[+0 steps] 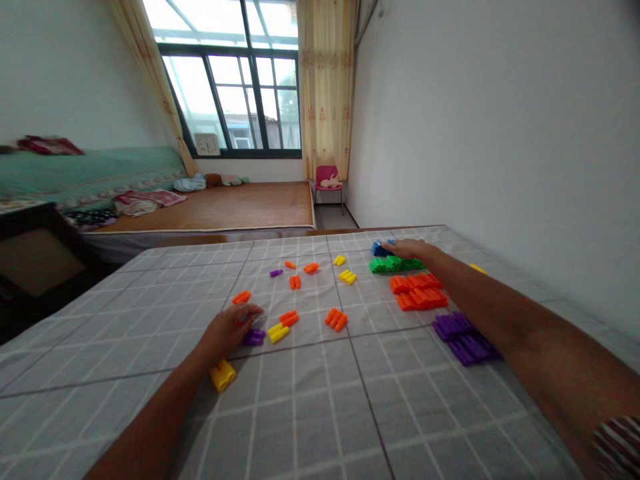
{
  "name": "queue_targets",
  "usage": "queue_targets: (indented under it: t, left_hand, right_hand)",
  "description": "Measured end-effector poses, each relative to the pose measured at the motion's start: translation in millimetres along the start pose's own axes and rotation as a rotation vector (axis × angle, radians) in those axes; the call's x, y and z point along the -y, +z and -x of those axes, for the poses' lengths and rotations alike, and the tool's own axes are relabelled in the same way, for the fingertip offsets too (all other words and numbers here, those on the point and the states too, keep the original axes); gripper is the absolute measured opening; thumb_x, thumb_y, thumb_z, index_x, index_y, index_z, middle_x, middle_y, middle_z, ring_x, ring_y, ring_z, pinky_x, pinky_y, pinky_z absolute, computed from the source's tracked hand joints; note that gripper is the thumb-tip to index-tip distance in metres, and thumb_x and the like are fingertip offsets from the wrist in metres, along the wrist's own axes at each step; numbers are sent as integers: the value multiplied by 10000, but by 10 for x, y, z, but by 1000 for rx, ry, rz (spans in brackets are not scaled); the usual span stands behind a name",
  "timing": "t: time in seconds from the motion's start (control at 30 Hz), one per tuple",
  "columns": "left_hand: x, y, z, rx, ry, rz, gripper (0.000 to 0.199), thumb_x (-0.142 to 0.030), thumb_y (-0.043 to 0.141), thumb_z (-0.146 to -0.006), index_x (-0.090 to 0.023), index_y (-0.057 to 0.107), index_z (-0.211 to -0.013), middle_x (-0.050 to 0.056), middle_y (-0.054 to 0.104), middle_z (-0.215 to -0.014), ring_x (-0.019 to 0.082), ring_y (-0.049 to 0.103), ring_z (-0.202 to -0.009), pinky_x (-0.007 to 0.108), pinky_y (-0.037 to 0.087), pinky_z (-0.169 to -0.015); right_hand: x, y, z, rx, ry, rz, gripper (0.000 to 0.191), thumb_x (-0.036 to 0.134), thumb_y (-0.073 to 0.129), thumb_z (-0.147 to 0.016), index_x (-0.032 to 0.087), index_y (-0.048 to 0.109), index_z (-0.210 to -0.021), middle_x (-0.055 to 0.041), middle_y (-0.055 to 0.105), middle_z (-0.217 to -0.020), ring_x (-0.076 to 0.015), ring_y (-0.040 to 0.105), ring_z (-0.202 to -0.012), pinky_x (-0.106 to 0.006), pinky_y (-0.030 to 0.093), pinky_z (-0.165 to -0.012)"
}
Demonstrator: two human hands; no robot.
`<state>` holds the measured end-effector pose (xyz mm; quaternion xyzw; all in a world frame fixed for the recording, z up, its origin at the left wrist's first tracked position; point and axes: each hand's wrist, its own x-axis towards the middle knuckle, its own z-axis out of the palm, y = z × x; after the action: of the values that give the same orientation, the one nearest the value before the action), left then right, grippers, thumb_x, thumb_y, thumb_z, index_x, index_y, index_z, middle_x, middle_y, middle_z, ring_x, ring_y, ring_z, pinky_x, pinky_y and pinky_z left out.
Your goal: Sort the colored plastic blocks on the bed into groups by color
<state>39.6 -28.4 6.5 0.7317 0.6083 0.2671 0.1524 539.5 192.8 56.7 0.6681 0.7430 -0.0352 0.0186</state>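
Note:
At the far right of the tablecloth, my right hand (409,249) has its fingertips closed on small blue plastic pieces (381,249). Just in front of it lies a row of green pieces (396,265). My left hand (233,328) is low over the left part of the table, fingers curled together; what they hold, if anything, is hidden. Beside its fingers are purple pieces (254,337), with orange pieces (242,297) just beyond. A yellow cluster (223,375) lies under the left wrist, partly covered by it.
Stacked orange pieces (419,291) and a purple pile (465,339) lie along my right forearm. Small yellow groups (347,277) and an orange group (336,319) are scattered mid-table on the grey checked cloth (300,413). A bed (250,207) stands beyond the table; a wall is at right.

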Motion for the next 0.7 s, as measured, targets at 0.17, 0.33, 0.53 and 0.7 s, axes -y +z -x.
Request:
queue_targets:
  t: [0.17, 0.33, 0.53, 0.7]
  left_hand:
    - [-15, -7, 12, 18, -23, 14, 424, -539, 488, -812, -231, 727, -980, 78, 733, -1060, 282, 686, -1002, 444, 522, -944]
    - [-31, -17, 9, 8, 0, -10, 404, -536, 496, -808, -241, 729, -956, 61, 741, -1032, 266, 694, -978, 406, 532, -922]
    - [-39, -28, 9, 24, 1, -17, 419, -534, 491, -815, -226, 727, -974, 73, 742, -1030, 273, 691, -975, 413, 525, -928]
    - [-46, -33, 15, 14, 12, -14, 424, -541, 482, -822, -230, 729, -969, 77, 739, -1046, 280, 688, -987, 420, 532, -918]
  right_hand:
    - [59, -9, 7, 70, 125, -15, 835, 803, 253, -829, 228, 609, -1321, -143, 542, -1406, -388, 495, -1276, -595, 354, -1036]
    - [91, -13, 22, 116, 119, -7, 934, 824, 147, -822, 201, 514, -1415, -171, 452, -1475, -418, 431, -1324, -661, 272, -1059]
    - [133, -24, 31, 115, 72, -5, 854, 778, 166, -859, 231, 514, -1416, -150, 469, -1469, -389, 438, -1329, -601, 310, -1064]
    - [230, -56, 39, 127, 40, 40, 843, 754, 156, -880, 207, 556, -1381, -168, 506, -1434, -381, 481, -1295, -563, 359, -1034]
